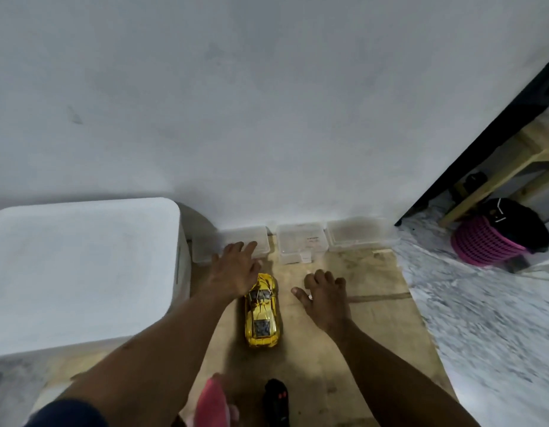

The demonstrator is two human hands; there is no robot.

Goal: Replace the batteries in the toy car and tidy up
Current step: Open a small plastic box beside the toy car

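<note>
A shiny yellow toy car (262, 315) stands on its wheels on a brown board (374, 318) on the floor, pointing toward the wall. My left hand (236, 266) hovers over the car's far end with fingers spread, holding nothing. My right hand (324, 295) is just right of the car, fingers loosely curled and apart, empty. A black remote control (276, 402) with red buttons lies near the bottom edge. No batteries are visible.
Three clear plastic boxes (301, 243) line the wall beyond the car. A large white bin (82, 272) stands at the left. A foot in a pink slipper (211, 402) is at the bottom. A pink basket (485, 241) sits at the right by a wooden frame.
</note>
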